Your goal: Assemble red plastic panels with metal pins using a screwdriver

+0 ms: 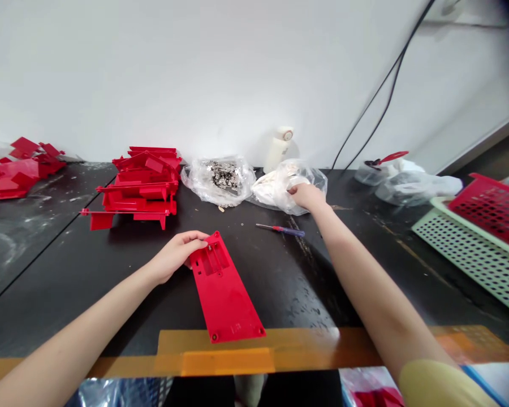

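My left hand grips the upper left edge of a red plastic battery-compartment panel, thumb on top. The panel lies slanted at the front of the black table, its open compartment at the far end and screw holes at the corners. My right hand reaches to a clear plastic bag of white pieces; its fingers are curled together, and what they hold, if anything, is hidden. A screwdriver with a blue and red handle lies between my hands. Left of the white pieces, another clear bag holds small dark metallic parts.
Red plastic housings are stacked at the back left, with more red parts at far left. A cream bottle stands by the wall. At right are plastic bags and a pale green basket beneath a red one.
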`<state>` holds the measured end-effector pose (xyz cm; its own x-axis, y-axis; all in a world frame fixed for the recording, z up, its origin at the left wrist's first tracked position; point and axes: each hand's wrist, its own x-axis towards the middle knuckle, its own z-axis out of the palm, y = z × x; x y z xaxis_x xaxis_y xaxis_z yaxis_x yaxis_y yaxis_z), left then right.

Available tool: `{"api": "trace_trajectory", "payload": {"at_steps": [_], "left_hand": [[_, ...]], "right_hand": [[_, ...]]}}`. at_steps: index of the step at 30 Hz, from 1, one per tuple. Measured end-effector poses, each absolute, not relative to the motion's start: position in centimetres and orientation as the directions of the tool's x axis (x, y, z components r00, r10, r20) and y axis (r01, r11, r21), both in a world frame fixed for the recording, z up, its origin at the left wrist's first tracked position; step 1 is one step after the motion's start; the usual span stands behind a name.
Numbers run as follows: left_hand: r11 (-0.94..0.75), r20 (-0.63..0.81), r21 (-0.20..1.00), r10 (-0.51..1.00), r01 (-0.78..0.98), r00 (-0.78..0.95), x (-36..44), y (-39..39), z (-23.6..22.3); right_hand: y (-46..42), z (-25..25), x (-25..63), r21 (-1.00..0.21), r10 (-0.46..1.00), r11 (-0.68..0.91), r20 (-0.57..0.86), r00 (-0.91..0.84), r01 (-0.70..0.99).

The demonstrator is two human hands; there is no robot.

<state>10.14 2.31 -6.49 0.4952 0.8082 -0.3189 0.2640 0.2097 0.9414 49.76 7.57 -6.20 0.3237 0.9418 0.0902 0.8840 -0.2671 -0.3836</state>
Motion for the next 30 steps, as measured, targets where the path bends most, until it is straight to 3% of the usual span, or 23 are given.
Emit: {"api": "trace_trajectory", "payload": {"at_steps": [4, 16, 24, 30], "left_hand": [[0.228, -0.333, 0.938, 0.806, 0.262, 0.489, 10.1, 2.4, -6.6], [0.245, -0.349, 0.933, 0.793, 0.263, 0.5, 9.9, 2.7, -6.4], [0.239, -0.349, 0.932, 0.792, 0.271, 0.501, 9.7, 3.0, -6.4], [0.213, -0.339, 0.933, 0.789, 0.29, 0.511, 9.3, 3.2, -6.2]], "right_hand": [[7.9, -6.0, 49.7, -0.233, 0.868, -0.492, -0.06, 0.492, 0.839], [8.4, -5.9, 49.9, -0.134, 0.873, -0.482, -0.154, 0.462, 0.866], [7.6, -5.6, 49.8, -0.284, 0.87, -0.49, -0.098, 0.483, 0.824], [5.7, -1.8, 48.7, -0.513, 0.789, -0.416, 0.207, 0.579, 0.751]]}}
